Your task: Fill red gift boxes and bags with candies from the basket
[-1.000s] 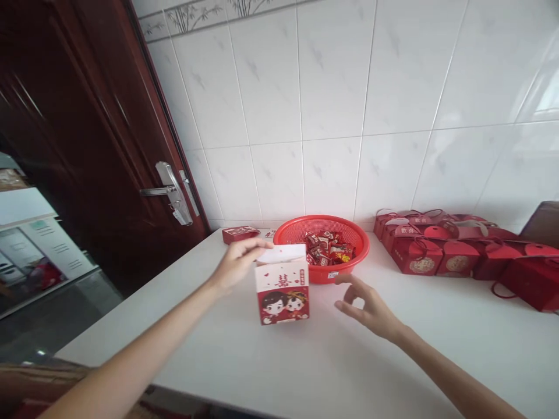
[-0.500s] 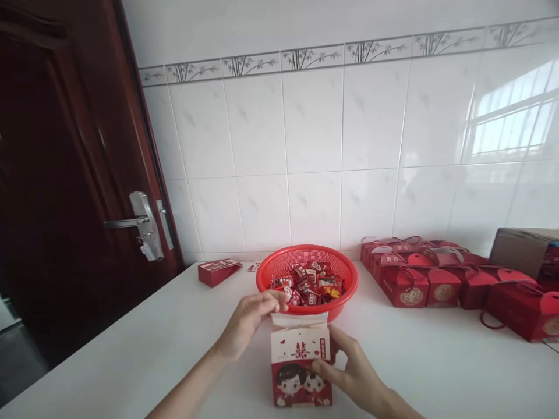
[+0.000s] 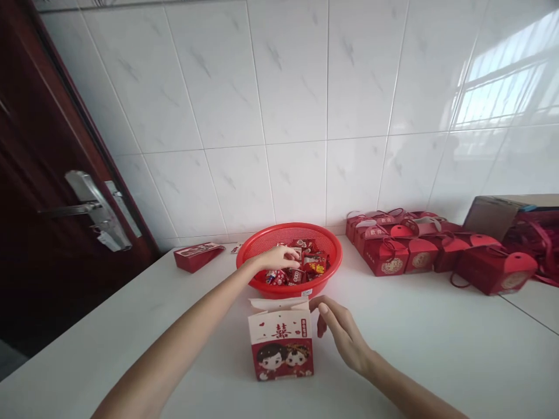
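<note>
A red and white candy box with two cartoon figures on its front stands upright on the table, its top flaps raised. Behind it is a red plastic basket holding several red-wrapped candies. My left hand reaches over the basket's rim, just above the candies, fingers slightly curled and apart; nothing shows in its grasp. Beside the right edge of the box is my right hand, open, with the thumb away from the fingers. Its fingertips are partly behind the box, and I cannot tell if they touch it.
Several red gift boxes with handles are grouped at the right, near a larger carton. A flat-lying red box sits at the back left of the white table. Tiled wall behind; a dark wooden door at left.
My left hand has gone from the box's top flaps forward into the basket. My right hand has loosened its hold on the box's side. The view has tilted down.
</note>
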{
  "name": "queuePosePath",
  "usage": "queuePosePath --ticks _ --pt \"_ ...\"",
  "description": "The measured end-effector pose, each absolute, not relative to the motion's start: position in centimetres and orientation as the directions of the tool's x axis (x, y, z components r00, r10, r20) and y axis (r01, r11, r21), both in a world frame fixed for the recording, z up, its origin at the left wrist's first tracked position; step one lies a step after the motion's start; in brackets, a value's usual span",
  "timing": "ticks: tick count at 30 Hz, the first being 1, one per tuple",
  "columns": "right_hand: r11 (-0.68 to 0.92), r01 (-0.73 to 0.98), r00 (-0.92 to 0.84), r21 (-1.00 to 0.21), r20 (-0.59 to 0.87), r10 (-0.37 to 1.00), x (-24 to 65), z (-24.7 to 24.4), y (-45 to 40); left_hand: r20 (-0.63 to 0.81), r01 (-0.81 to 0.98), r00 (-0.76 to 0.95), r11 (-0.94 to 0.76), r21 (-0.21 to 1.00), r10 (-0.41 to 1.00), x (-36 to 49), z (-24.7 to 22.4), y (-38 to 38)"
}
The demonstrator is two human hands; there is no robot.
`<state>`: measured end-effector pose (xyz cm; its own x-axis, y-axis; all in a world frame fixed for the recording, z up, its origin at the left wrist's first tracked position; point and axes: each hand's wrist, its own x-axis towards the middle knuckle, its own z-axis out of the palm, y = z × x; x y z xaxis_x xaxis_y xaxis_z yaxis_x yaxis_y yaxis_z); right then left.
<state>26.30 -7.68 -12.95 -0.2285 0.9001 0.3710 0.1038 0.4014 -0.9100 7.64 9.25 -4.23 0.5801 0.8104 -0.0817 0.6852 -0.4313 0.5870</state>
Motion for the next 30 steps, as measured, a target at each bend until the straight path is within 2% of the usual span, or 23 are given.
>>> queuePosePath --ticks 3,5,11,15,18,21,24,27,30 --pt "0.414 0.140 -0.216 -0.899 0.380 0.899 26.3 -13.2 -7.5 -0.130 0.748 0.611 -0.517 0.416 0.781 9.8 -4.5 10.4" --pt "0.432 0.168 -0.222 -0.886 0.393 0.892 26.2 -13.5 -7.4 -0.126 0.754 0.624 -0.552 0.355 0.771 10.9 -4.9 10.9" --pt "0.512 0.264 -0.240 -0.818 0.458 0.856 26.3 -13.9 -7.3 -0.054 0.743 0.613 -0.552 0.379 0.788 11.9 -6.2 11.9" --pt "0.541 0.305 -0.259 -0.783 0.479 0.839 26.3 -13.9 -7.2 0.119 0.824 0.392 -0.406 0.396 0.912 10.8 -6.0 12.5" --pt "0.560 0.315 -0.272 -0.766 0.493 0.827 26.4 -13.9 -7.1 0.208 0.869 0.224 -0.292 0.399 0.952 9.8 -5.7 13.0" --pt "0.575 0.314 -0.281 -0.755 0.505 0.816 26.4 -14.0 -6.9 0.232 0.878 0.208 -0.286 0.385 0.950 9.6 -5.5 13.1" --pt "0.585 0.337 -0.291 -0.738 0.509 0.810 26.4 -14.3 -6.8 0.155 0.828 0.375 -0.406 0.387 0.914 10.6 -5.2 12.9" --pt "0.587 0.369 -0.304 -0.721 0.503 0.809 26.4 -14.5 -6.8 -0.034 0.756 0.575 -0.515 0.404 0.817 12.2 -5.4 12.5" --pt "0.589 0.385 -0.309 -0.711 0.501 0.808 26.4 -14.4 -6.9 -0.182 0.728 0.663 -0.569 0.384 0.726 13.4 -6.2 12.1"
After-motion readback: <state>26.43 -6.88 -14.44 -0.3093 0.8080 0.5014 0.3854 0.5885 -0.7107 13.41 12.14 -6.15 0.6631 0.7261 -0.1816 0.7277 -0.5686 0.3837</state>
